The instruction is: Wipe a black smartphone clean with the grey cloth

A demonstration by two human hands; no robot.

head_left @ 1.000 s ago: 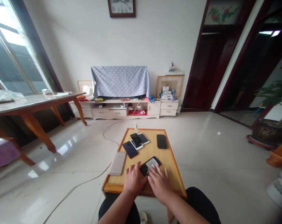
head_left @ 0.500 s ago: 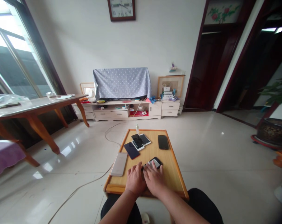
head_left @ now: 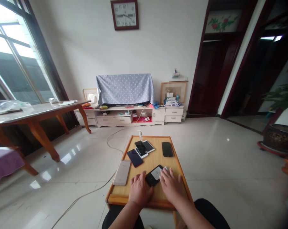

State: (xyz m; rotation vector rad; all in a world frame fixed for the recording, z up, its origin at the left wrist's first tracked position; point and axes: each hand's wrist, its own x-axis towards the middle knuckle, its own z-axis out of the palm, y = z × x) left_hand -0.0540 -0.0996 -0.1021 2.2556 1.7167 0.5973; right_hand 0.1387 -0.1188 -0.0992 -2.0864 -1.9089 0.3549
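A black phone (head_left: 151, 180) with a pale silvery rectangle on its upper face lies slanted near the front of the small wooden table. My left hand (head_left: 139, 190) rests at its left end, fingers stretched forward and thumb by the phone's lower edge. Over the phone's right side lies my right hand (head_left: 170, 185), fingers extended and slightly apart, fingertips covering part of the pale area. Something small and whitish shows at those fingertips, too little to name. Left of my hands is a gold phone (head_left: 121, 172), face down. Behind it lies a dark-blue-faced phone (head_left: 135, 158).
The wooden table (head_left: 124, 199) has a raised rim. Toward its back are a black phone (head_left: 140, 147) overlapping white phones (head_left: 148, 146), a pump bottle (head_left: 140, 135), and another black phone (head_left: 167, 149) at right. A cable (head_left: 83, 190) runs over the floor at left.
My right hand has slid right, away from my left, uncovering more of the black phone. The left hand stays nearly in place. The whole view has tilted up slightly.
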